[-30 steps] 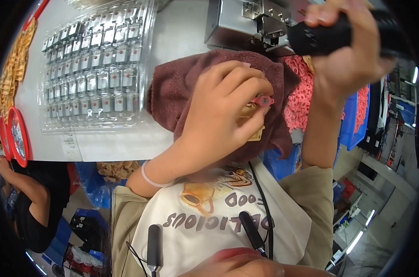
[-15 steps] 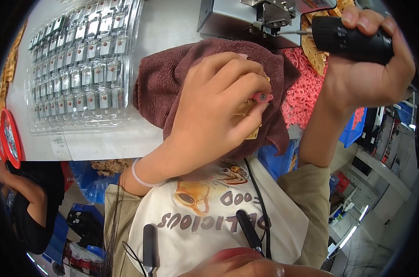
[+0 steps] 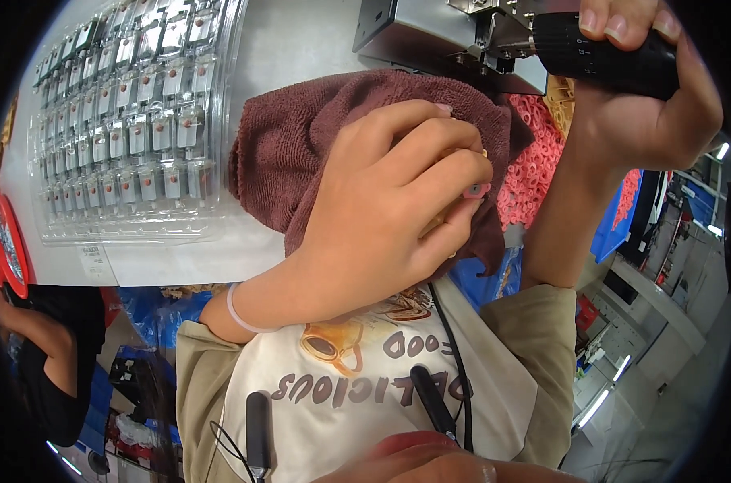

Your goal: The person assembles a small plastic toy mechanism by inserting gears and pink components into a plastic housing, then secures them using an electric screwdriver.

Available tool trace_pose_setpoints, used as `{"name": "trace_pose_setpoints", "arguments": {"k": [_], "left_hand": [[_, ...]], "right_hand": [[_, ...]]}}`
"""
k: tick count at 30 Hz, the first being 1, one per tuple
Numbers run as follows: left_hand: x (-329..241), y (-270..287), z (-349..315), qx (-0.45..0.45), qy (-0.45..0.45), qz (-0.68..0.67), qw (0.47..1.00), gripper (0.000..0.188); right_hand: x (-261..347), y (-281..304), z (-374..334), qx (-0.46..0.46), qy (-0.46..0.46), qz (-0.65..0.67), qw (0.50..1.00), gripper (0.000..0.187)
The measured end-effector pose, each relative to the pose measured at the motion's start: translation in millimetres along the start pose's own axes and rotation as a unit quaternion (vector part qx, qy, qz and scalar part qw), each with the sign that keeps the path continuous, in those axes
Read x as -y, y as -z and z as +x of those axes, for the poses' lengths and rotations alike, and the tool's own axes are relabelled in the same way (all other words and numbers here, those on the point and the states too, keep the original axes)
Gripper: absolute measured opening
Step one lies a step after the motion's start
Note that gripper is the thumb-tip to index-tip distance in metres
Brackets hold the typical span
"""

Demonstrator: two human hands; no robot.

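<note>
My right hand (image 3: 659, 121) is wrapped round a black electric screwdriver (image 3: 603, 58), held sideways at the upper right. The screwdriver's bit end meets the front mechanism of a silver metal box-shaped machine (image 3: 426, 36); the tip itself is hidden there. Over a bunched brown towel (image 3: 277, 141), my left hand (image 3: 389, 189) curls palm down, fingers closed round a yellowish part mostly hidden beneath them. A small pink piece (image 3: 476, 191) shows between its thumb and fingers.
Clear plastic tray (image 3: 128, 235) at left holds rows of small metal-cased parts. Pink ring-shaped pieces (image 3: 530, 173) lie heaped right of the towel, with yellow parts (image 3: 560, 105) behind. A red-rimmed dish (image 3: 20, 258) stands far left, near another person's arm (image 3: 39, 330).
The screwdriver has moved left against the machine, so less of its shaft shows. My left hand sits slightly further right, its fingers covering more of the pink piece.
</note>
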State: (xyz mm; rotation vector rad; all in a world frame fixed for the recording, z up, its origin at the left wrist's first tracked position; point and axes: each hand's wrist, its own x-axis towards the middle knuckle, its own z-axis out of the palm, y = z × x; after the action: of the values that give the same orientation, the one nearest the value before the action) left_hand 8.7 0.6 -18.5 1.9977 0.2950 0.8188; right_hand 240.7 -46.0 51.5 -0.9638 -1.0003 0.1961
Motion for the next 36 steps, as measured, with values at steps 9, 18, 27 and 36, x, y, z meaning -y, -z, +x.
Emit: {"name": "trace_pose_setpoints", "arguments": {"k": [9, 18, 27, 36], "left_hand": [[-1, 0, 1, -0.002, -0.003, -0.004, 1.000, 0.020], [-1, -1, 0, -0.005, -0.002, -0.013, 1.000, 0.020], [-1, -1, 0, -0.006, -0.002, -0.002, 1.000, 0.020], [-3, 1, 1, 0.008, 0.004, 0.004, 1.000, 0.021]], "right_hand": [[5, -8, -6, -0.004, -0.008, 0.013, 1.000, 0.021], [17, -11, -12, -0.007, -0.019, 0.019, 1.000, 0.020], [66, 4, -24, -0.009, -0.037, 0.022, 0.999, 0.020], [18, 8, -7, -0.012, -0.040, 0.038, 0.998, 0.020]]}}
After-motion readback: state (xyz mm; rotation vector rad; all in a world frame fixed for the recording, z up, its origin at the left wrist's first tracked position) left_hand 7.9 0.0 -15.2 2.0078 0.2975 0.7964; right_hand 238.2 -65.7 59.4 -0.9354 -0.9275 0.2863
